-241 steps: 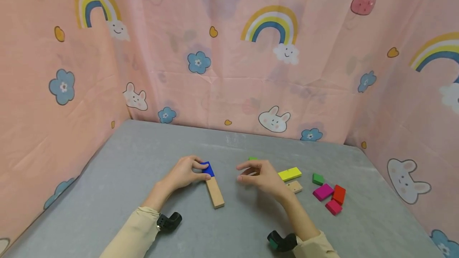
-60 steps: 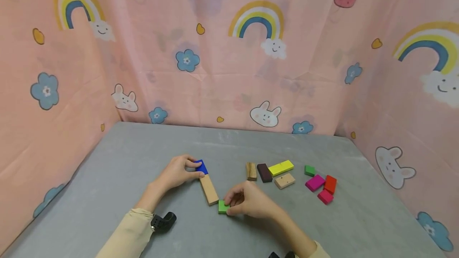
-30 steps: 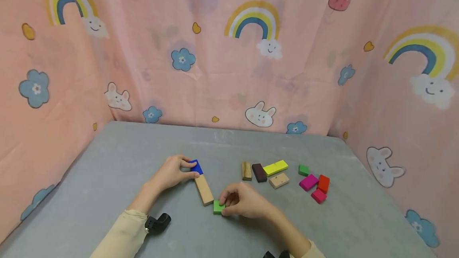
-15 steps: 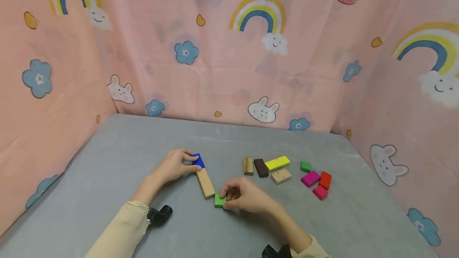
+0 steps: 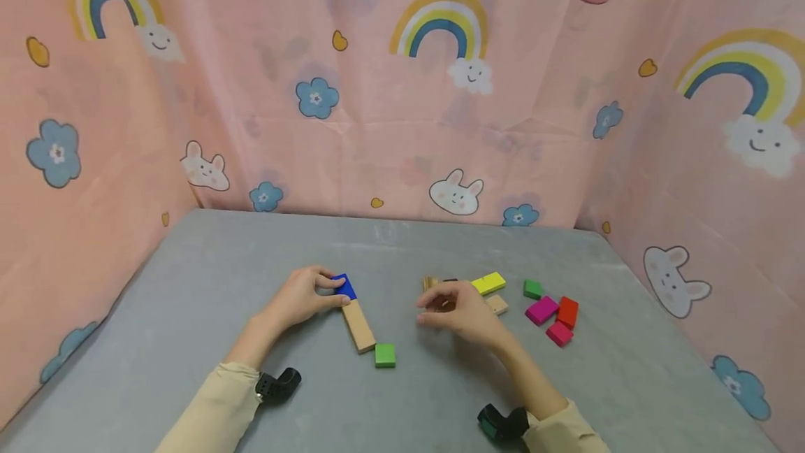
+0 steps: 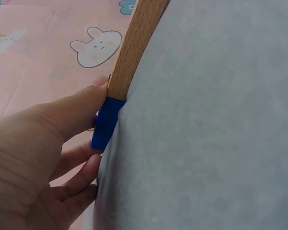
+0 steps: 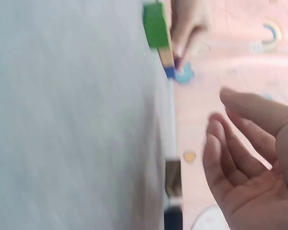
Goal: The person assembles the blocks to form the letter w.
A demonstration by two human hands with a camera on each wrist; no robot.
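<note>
Block-laying seemingly underway: blue block (image 5: 346, 288) pinched in fingers of left hand (image 5: 305, 299) against wooden block (image 5: 358, 327), green block (image 5: 385, 356) beside its near end; with fingers of right hand (image 5: 464, 310) apart, probably pick another piece next.

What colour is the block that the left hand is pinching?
Blue. The block shows largest in the left wrist view.

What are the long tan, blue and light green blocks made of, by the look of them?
Long tan block: wood, apparently unpainted; dark grain flecks show up close.
Blue block: perhaps painted wood; even colour, no visible grain, so plastic isn't ruled out.
Light green block: possibly the same; flat, even colour, no grain showing.
</note>
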